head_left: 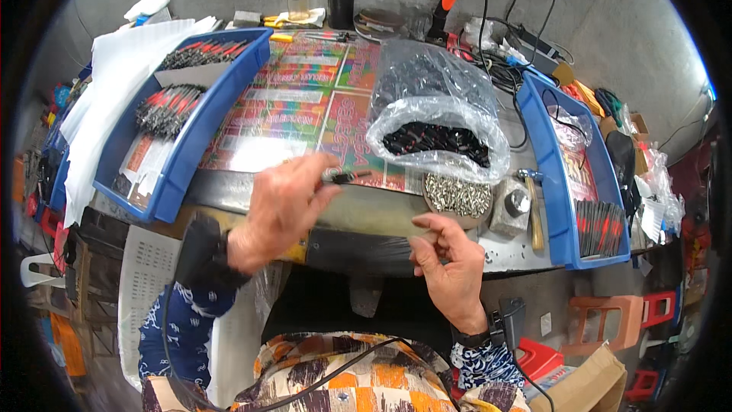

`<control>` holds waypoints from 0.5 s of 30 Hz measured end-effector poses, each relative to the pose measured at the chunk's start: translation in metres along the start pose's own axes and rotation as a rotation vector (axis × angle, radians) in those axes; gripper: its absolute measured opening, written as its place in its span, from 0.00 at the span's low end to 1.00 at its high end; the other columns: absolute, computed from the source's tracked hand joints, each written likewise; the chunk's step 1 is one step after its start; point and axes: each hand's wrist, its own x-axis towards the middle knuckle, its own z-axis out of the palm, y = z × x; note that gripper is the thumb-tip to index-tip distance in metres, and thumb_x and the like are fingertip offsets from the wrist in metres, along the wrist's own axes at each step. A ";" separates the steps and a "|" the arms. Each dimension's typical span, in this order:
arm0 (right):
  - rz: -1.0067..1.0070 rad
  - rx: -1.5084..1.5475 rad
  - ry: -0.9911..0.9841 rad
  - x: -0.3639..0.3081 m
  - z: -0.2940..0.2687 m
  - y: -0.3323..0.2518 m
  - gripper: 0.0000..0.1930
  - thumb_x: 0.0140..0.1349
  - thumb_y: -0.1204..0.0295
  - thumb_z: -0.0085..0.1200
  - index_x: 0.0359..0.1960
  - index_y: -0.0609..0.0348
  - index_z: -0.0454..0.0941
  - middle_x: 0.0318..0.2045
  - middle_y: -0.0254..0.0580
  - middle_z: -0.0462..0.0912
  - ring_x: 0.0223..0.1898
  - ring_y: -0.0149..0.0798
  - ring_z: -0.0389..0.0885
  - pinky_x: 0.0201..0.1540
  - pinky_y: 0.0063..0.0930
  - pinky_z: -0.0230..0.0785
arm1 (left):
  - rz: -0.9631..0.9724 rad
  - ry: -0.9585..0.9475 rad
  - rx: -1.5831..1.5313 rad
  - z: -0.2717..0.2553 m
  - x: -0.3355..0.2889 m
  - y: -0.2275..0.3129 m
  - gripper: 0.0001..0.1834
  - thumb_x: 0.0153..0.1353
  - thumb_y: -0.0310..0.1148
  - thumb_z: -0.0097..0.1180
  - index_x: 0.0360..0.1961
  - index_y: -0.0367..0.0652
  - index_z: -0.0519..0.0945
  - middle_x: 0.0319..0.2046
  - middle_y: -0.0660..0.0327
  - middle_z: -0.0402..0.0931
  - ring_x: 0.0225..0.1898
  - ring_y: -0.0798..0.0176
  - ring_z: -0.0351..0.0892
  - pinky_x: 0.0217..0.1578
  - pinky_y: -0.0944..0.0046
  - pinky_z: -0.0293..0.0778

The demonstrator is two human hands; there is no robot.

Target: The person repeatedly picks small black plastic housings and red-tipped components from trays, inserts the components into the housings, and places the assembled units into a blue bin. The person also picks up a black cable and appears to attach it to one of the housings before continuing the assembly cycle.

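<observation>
The dark stick (355,177) lies in the fingers of the left hand (282,202), pinched near one end between thumb and forefinger, its free length pointing out to the right of those fingertips, long axis nearly level across the view. It is held over the surface (221,187), with the left hand plainly nearer to it. The right hand (454,263) sits lower and to the right, apart from the stick, so from its fingers the free end lies up and to the left. Those right fingers are curled in toward the thumb, tips close together; at this size I can't tell whether they pinch anything small. Just beyond the right fingers, slightly to the right, are the small metal bits (457,194), and farther beyond, the clear bag (435,69) opens toward them, showing black pieces (435,141) inside.
</observation>
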 end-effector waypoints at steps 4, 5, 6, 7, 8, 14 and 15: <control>-0.125 -0.087 0.017 0.004 0.007 0.014 0.10 0.61 0.76 0.63 0.42 0.65 0.80 0.28 0.45 0.83 0.22 0.34 0.80 0.27 0.24 0.72 | -0.057 0.010 0.108 0.002 0.040 -0.060 0.12 0.57 0.31 0.63 0.40 0.40 0.76 0.29 0.53 0.81 0.32 0.46 0.81 0.32 0.50 0.73; -0.122 -0.085 0.014 0.004 0.009 0.016 0.09 0.60 0.77 0.63 0.41 0.65 0.80 0.30 0.47 0.84 0.22 0.37 0.81 0.27 0.25 0.73 | -0.043 0.019 0.160 0.004 0.050 -0.076 0.11 0.57 0.30 0.61 0.39 0.40 0.75 0.30 0.51 0.80 0.33 0.44 0.80 0.32 0.49 0.73; -0.165 -0.108 0.021 0.004 0.010 0.017 0.09 0.60 0.77 0.63 0.41 0.65 0.80 0.30 0.47 0.84 0.22 0.38 0.81 0.27 0.26 0.73 | -0.003 0.050 0.205 0.007 0.059 -0.093 0.10 0.58 0.29 0.60 0.38 0.40 0.74 0.30 0.50 0.80 0.34 0.42 0.80 0.33 0.47 0.73; -0.192 -0.114 0.022 0.005 0.012 0.018 0.08 0.60 0.77 0.63 0.40 0.65 0.80 0.30 0.47 0.84 0.22 0.39 0.81 0.27 0.26 0.73 | 0.004 0.069 0.217 0.011 0.067 -0.109 0.09 0.57 0.28 0.58 0.38 0.39 0.73 0.30 0.49 0.79 0.34 0.41 0.79 0.33 0.46 0.72; -0.217 -0.108 0.025 0.006 0.013 0.019 0.08 0.60 0.77 0.63 0.40 0.65 0.80 0.31 0.48 0.84 0.23 0.39 0.81 0.27 0.26 0.73 | 0.005 0.085 0.229 0.016 0.075 -0.125 0.08 0.57 0.26 0.56 0.37 0.39 0.73 0.30 0.48 0.78 0.35 0.39 0.79 0.34 0.45 0.72; -0.120 -0.082 -0.068 0.012 0.007 0.016 0.07 0.57 0.79 0.63 0.38 0.63 0.82 0.26 0.44 0.84 0.22 0.33 0.82 0.27 0.23 0.72 | -0.005 0.107 0.310 0.042 0.120 -0.193 0.09 0.55 0.21 0.51 0.38 0.39 0.74 0.37 0.46 0.75 0.41 0.38 0.76 0.40 0.43 0.72; -0.131 -0.095 -0.077 0.013 0.005 0.015 0.08 0.57 0.79 0.64 0.38 0.63 0.82 0.26 0.44 0.84 0.22 0.33 0.82 0.27 0.23 0.72 | -0.009 0.118 0.314 0.048 0.127 -0.200 0.09 0.54 0.21 0.51 0.38 0.39 0.75 0.37 0.46 0.74 0.41 0.38 0.76 0.40 0.43 0.72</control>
